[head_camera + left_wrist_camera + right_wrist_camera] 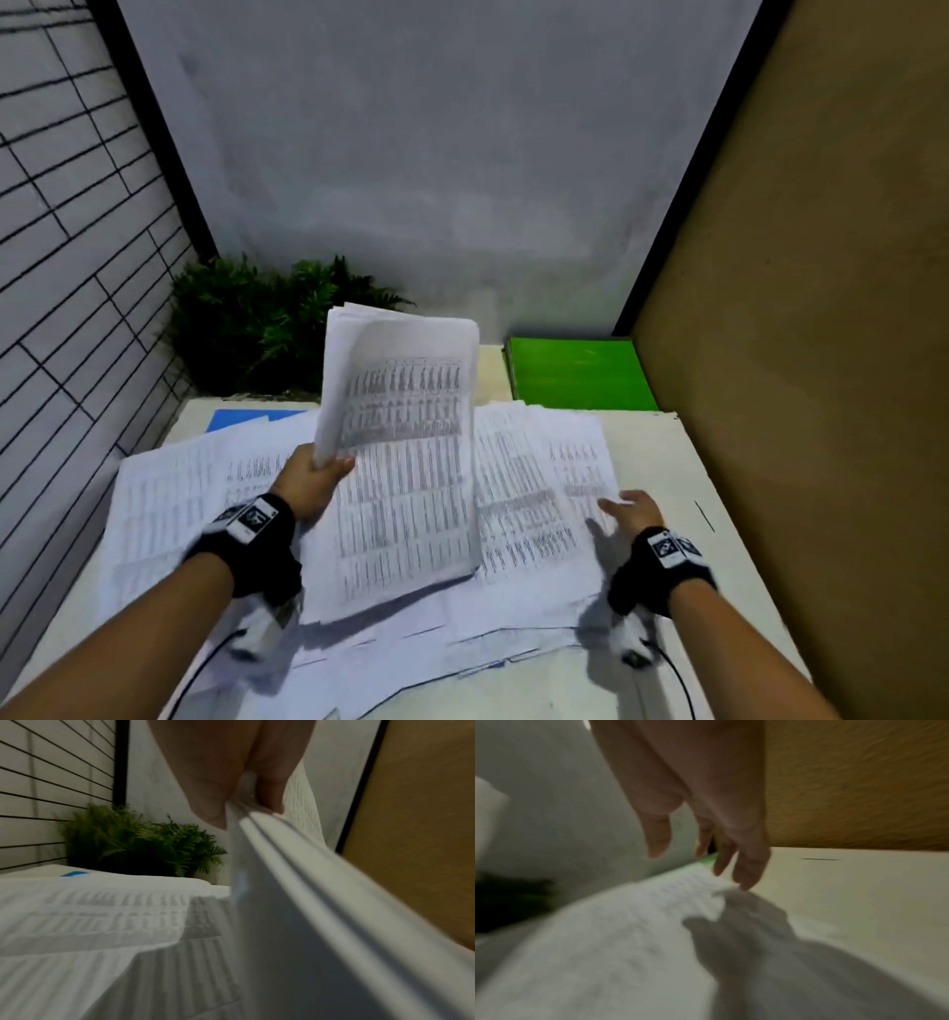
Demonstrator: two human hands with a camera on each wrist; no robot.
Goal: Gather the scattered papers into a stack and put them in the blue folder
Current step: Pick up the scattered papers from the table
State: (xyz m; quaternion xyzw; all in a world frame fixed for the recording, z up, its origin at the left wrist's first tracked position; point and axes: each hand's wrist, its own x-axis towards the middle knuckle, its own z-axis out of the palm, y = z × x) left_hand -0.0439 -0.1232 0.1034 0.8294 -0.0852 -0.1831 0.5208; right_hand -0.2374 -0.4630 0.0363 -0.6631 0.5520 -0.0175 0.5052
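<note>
My left hand point(316, 475) grips a bundle of printed papers point(405, 452) by its left edge and holds it tilted up above the table; the left wrist view shows thumb and fingers point(205, 801) pinching the sheaf point(308, 923). Many more printed sheets point(534, 488) lie scattered and overlapping across the table. A corner of the blue folder point(246, 417) shows at the back left, mostly covered by sheets. My right hand point(629, 509) hovers with straight fingers point(749, 866) just over the right edge of the scattered sheets point(628, 933), holding nothing.
A green folder point(577, 372) lies at the back right against a brown board wall point(801, 308). A leafy plant point(257, 324) stands at the back left by a gridded wall. Bare cream tabletop point(683, 488) shows at the right edge.
</note>
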